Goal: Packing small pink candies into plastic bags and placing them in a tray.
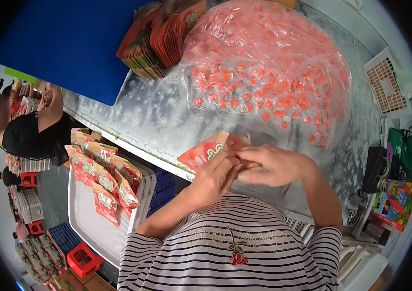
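A red and pink printed pouch (201,152) is held just above the near edge of the metal table, in front of my striped shirt. My left hand (214,175) is closed round its near side, fingers bent over the printed face. My right hand (274,166) curls at the pouch's right end, its fingertips against it; what lies under those fingers is partly hidden. Beyond my hands rests a large clear plastic bag (269,63) full of small red-and-white wrapped pieces. Flat stacked pouches (167,36) stand to the left of that bag.
Left of the table, a white tray (82,213) carries several filled pouches (101,169). A blue sheet (65,43) covers the far left. At right are a plastic basket (385,82) and a colourful box (396,203). A person in black (33,133) works at left; a red stool (83,259) stands below.
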Demonstrator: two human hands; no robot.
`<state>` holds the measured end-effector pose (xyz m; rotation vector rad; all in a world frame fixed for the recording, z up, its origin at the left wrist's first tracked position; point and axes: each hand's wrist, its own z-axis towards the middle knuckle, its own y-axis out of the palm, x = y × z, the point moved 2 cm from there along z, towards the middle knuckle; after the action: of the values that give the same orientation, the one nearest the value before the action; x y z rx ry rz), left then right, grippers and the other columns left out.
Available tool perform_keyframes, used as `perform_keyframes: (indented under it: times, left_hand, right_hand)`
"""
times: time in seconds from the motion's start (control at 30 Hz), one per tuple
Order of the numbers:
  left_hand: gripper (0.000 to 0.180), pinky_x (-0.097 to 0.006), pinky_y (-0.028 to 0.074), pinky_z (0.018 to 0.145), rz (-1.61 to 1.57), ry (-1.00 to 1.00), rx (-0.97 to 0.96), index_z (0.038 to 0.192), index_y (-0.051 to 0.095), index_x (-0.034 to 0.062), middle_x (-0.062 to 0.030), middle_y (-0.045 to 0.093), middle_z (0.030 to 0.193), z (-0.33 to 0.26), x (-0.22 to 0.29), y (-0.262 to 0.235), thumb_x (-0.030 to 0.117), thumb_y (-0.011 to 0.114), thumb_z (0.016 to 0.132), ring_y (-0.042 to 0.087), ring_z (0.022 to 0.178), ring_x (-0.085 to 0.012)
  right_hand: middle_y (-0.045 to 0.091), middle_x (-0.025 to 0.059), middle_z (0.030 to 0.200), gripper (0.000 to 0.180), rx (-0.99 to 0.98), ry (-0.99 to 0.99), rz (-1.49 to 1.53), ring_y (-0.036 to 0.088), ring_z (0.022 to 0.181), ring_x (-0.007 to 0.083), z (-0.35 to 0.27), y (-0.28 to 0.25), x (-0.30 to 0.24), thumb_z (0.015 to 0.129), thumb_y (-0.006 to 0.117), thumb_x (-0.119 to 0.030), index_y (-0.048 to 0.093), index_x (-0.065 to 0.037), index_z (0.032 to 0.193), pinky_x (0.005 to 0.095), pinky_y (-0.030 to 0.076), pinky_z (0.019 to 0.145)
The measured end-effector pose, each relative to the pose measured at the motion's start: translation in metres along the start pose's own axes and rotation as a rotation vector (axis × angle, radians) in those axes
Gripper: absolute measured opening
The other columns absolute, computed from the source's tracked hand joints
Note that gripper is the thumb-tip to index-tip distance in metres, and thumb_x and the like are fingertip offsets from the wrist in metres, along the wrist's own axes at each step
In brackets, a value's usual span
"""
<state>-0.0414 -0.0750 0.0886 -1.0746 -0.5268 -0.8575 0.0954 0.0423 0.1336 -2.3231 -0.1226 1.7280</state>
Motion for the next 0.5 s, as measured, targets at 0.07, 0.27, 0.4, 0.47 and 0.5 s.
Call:
perform_keyframes:
  times: [0.07,0.27,0.4,0.47,0.5]
  left_hand:
    - [0.018,-0.036,0.052,0.066,-0.058,-0.052,-0.017,0.097,0.058,-0.0028,-0.0153,0.059,0.091,0.005,0.004,-0.004,-0.005,0.064,0.081,0.063,0.078,-0.031]
    - [0.025,-0.034,0.052,0.069,-0.036,-0.065,-0.103,0.105,0.059,-0.0014,-0.0159,0.06,0.104,-0.004,0.004,-0.018,-0.005,0.064,0.081,0.063,0.087,-0.0273]
    - [0.052,-0.038,0.048,0.088,0.067,-0.102,0.108,0.125,0.054,0.0005,-0.0191,0.05,0.127,0.013,-0.001,-0.061,0.016,0.072,0.079,0.052,0.114,-0.0302]
    - [0.069,-0.038,0.044,0.094,0.1,-0.058,-0.032,0.134,0.046,0.0006,-0.0194,0.052,0.128,0.022,-0.025,-0.069,0.031,0.073,0.079,0.049,0.119,-0.0298]
    - [0.057,-0.033,0.046,0.087,-0.142,-0.12,-0.124,0.127,0.053,-0.0012,-0.0147,0.06,0.116,0.021,-0.036,-0.065,0.031,0.071,0.084,0.055,0.109,-0.023]
  right_hand:
    - [0.064,0.0195,0.1,0.034,0.085,-0.035,-0.314,0.062,0.098,0.0333,-0.001,0.015,0.015,0.084,0.063,-0.022,0.06,0.007,0.102,0.0414,0.049,0.087]
    - [0.062,0.0165,0.105,0.024,0.217,-0.111,-0.687,0.058,0.105,0.0342,0.011,0.034,0.029,0.081,0.062,-0.009,0.062,0.006,0.099,0.0416,0.048,0.09]
    - [0.061,0.0135,0.088,0.013,0.145,-0.239,-0.661,0.06,0.089,0.0302,0.006,0.035,0.022,0.077,0.059,-0.001,0.061,0.003,0.088,0.0395,0.05,0.079]
    - [0.059,0.0116,0.082,0.013,0.131,-0.321,-0.669,0.06,0.084,0.0285,0.006,0.038,0.014,0.071,0.06,0.002,0.06,0.002,0.084,0.0384,0.051,0.076]
    - [0.059,0.0114,0.082,0.012,0.153,-0.409,-0.649,0.06,0.084,0.0285,0.004,0.04,0.009,0.073,0.061,0.001,0.06,0.002,0.084,0.038,0.051,0.076]
